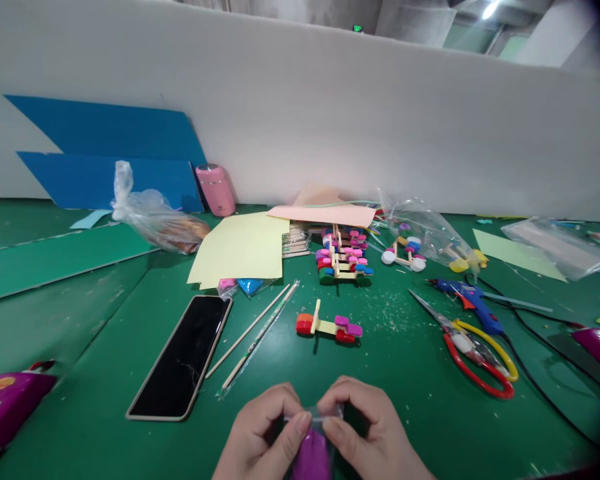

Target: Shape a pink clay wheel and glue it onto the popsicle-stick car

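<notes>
A small clear plastic bag with purple material (312, 457) inside is held at the front edge of the view. My left hand (267, 433) pinches the bag's upper left side between thumb and forefinger. On the other side, my right hand (367, 430) pinches its upper right edge. Beyond the hands lies a small model (330, 327) of pale wood with orange, red and purple pieces. Two chopsticks (250, 330), one in a clear wrapper, lie left of it.
A phone (181, 360) lies at left. Scissors (473, 353) and a blue glue gun (473, 300) with a black cord are at right. Several colourful models (345, 257), paper sheets (243, 247), plastic bags (420, 223) and a pink bottle (216, 190) stand or lie farther back.
</notes>
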`<state>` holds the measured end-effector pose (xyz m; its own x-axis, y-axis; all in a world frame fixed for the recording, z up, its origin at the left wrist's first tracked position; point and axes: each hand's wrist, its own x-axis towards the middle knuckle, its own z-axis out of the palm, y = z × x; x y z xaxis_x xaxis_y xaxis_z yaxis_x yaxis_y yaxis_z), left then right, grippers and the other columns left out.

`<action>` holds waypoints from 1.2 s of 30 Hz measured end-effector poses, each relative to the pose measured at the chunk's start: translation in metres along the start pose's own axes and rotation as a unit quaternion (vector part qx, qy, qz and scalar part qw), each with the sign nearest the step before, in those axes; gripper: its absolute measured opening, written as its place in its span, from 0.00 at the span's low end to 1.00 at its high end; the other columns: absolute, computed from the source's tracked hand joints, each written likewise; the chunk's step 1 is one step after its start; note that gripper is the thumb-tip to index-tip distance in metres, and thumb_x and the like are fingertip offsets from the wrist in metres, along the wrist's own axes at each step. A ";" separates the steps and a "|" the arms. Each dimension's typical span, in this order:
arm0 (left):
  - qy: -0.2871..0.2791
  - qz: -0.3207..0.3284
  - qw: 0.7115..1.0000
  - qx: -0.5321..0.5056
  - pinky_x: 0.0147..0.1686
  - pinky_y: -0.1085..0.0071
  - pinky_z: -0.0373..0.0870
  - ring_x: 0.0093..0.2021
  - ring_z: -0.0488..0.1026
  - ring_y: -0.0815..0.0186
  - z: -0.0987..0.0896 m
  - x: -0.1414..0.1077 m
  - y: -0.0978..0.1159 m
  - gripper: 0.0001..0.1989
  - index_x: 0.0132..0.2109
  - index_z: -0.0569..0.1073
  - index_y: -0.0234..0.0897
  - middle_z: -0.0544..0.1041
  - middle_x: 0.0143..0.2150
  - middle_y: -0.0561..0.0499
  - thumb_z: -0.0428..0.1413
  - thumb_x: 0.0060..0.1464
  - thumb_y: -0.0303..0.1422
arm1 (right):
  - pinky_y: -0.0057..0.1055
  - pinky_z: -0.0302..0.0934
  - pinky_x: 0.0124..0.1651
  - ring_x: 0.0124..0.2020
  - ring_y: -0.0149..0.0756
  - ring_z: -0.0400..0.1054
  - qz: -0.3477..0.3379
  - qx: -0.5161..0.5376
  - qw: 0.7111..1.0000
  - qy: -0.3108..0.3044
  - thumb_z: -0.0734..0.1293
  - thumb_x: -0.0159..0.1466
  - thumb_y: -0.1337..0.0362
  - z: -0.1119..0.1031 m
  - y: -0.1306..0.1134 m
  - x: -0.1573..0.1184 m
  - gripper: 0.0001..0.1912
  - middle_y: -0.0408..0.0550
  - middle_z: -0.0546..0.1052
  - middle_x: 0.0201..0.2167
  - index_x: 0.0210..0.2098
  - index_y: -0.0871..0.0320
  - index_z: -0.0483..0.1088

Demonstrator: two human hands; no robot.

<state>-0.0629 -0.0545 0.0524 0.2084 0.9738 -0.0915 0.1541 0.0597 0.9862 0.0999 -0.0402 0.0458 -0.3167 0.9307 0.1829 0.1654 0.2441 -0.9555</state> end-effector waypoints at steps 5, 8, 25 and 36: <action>0.018 -0.008 0.999 -0.037 0.25 0.75 0.59 0.24 0.63 0.70 -0.002 0.001 -0.003 0.11 0.23 0.67 0.36 0.65 0.22 0.55 0.53 0.51 0.35 | 0.22 0.53 0.23 0.20 0.26 0.59 -0.026 -0.037 0.998 0.052 0.61 0.58 0.65 0.000 0.003 -0.004 0.11 0.41 0.65 0.18 0.20 0.59 0.62; 0.039 0.008 0.998 -0.044 0.25 0.75 0.60 0.25 0.63 0.70 -0.002 0.001 0.001 0.11 0.24 0.68 0.37 0.65 0.24 0.54 0.52 0.52 0.34 | 0.21 0.53 0.23 0.20 0.26 0.59 -0.038 -0.046 0.995 0.076 0.61 0.59 0.65 0.003 0.004 -0.003 0.11 0.40 0.65 0.17 0.21 0.58 0.62; 0.198 0.250 0.656 0.684 0.36 0.63 0.61 0.27 0.67 0.63 -0.061 0.074 0.001 0.11 0.24 0.68 0.36 0.69 0.22 0.50 0.48 0.53 0.25 | 0.21 0.65 0.32 0.29 0.32 0.71 0.112 0.010 0.984 0.138 0.61 0.61 0.57 -0.005 0.021 -0.015 0.12 0.48 0.76 0.30 0.38 0.55 0.71; 0.155 0.179 0.714 0.659 0.31 0.64 0.61 0.31 0.71 0.58 -0.053 0.131 -0.010 0.13 0.39 0.70 0.33 0.76 0.28 0.45 0.44 0.57 0.34 | 0.37 0.63 0.46 0.45 0.40 0.66 0.063 -0.252 0.952 0.159 0.63 0.59 0.62 -0.056 0.041 0.009 0.20 0.51 0.69 0.46 0.51 0.54 0.60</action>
<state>-0.0880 0.0841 0.0378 0.2691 0.8889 0.3707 0.9623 -0.2641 -0.0653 0.1563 -0.0069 0.0207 0.0216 0.9769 0.2125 0.6368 0.1504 -0.7562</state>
